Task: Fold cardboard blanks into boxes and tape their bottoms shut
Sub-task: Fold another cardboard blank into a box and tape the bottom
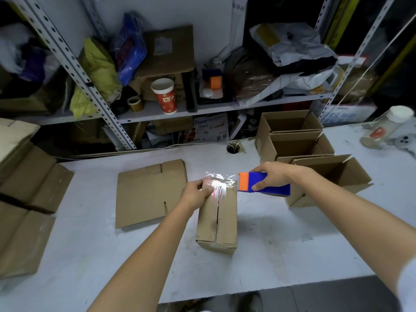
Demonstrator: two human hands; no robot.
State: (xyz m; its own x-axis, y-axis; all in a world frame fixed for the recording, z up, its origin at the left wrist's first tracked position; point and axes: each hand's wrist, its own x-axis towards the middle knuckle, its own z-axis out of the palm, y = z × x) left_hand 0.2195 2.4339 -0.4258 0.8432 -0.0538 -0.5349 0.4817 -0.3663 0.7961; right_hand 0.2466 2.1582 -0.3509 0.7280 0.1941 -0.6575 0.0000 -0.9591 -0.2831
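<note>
Cardboard box point(225, 224) gripped by left hand point(195, 192); right hand point(271, 176) grips tape dispenser point(244, 181).

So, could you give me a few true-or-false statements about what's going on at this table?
1. The right hand holds a blue and orange tape dispenser. True.
2. The left hand lies flat on the table, away from the box. False: it grips the box's far end, where the clear tape starts.
3. A flat cardboard blank lies left of the box. True.
4. The box's seam is taped along its whole length. False: tape covers only the far end.
5. The red paper cup stands on the table. False: it stands on the shelf behind.
</note>
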